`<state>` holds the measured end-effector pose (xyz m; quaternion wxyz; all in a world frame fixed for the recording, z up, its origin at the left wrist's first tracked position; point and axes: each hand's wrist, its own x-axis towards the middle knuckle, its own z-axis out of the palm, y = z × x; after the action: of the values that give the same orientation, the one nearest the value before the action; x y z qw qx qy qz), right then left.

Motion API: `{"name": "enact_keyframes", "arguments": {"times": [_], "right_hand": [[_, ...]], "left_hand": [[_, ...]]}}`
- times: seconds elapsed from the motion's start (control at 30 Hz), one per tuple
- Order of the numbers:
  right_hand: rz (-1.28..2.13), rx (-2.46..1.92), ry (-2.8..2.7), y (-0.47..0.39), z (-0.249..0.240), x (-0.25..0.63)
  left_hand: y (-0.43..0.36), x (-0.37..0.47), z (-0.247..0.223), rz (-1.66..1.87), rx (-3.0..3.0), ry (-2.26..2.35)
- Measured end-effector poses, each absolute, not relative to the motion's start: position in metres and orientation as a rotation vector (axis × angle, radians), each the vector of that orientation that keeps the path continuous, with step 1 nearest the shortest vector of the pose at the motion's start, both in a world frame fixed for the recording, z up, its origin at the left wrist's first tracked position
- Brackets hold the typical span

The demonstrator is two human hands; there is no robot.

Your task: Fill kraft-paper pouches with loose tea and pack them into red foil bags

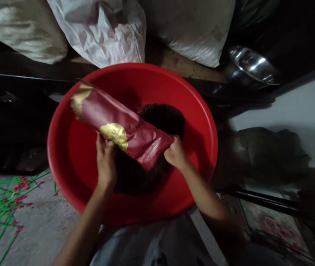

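Note:
A maroon packaging bag (pixel 135 127) with a gold label and a gold end is held at a slant over a large red plastic basin (pixel 201 111). My right hand (pixel 176 152) is closed on the bag's lower right corner. Against its lower edge, by the gold label, my left hand (pixel 106 159) grips the bag, with part of the fingers hidden behind it. Beneath the bag, a heap of dark, loose, grainy material (pixel 164 114) lies in the basin; its kind cannot be made out. The bag's gold end is blurred.
Full pale sacks (pixel 113 33) stand on a dark wooden ledge behind the basin. A shiny metal bowl (pixel 253 64) sits at the upper right. Green sticks with red tips (pixel 10 201) are scattered on the concrete floor at left. Dark bars (pixel 268 199) are at lower right.

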<state>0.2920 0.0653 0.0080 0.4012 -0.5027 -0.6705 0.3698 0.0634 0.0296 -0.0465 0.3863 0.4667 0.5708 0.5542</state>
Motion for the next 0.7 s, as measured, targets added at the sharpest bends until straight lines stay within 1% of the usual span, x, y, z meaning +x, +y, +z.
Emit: {"name": "enact_keyframes", "arguments": {"times": [0.1,0.17,0.23,0.3,0.43,0.47,0.5,0.57,0.63,0.7], "right_hand": [[0.836,-1.454,-1.525,0.051,0.006,0.265],[0.847,-1.495,-1.523,0.042,0.007,0.256],[0.829,-1.527,-1.601,0.041,0.009,0.259],[0.825,-1.51,-1.805,0.051,0.011,0.275],[1.155,-1.159,-2.469,0.117,0.01,0.333],[1.074,-1.285,-2.482,0.139,0.006,0.346],[0.87,-1.532,-2.424,0.16,0.0,0.357],[0.638,-1.796,-2.307,0.197,-0.018,0.367],[0.572,-1.946,-2.289,0.217,-0.042,0.362],[0.539,-2.049,-2.316,0.22,-0.064,0.345]], "left_hand": [[0.008,0.1,-0.033,1.287,1.626,1.41],[0.002,0.101,-0.029,1.249,1.908,1.512],[0.004,0.086,-0.027,1.252,1.986,1.64],[0.016,0.065,-0.022,1.264,1.919,1.724],[0.051,0.038,-0.007,1.421,1.817,1.814],[0.059,0.037,-0.005,1.471,1.79,1.854],[0.067,0.036,-0.005,1.521,1.754,1.895],[0.078,0.038,-0.008,1.6,1.683,1.942],[0.082,0.04,-0.014,1.607,1.663,1.923],[0.081,0.043,-0.019,1.584,1.683,1.851]]}}
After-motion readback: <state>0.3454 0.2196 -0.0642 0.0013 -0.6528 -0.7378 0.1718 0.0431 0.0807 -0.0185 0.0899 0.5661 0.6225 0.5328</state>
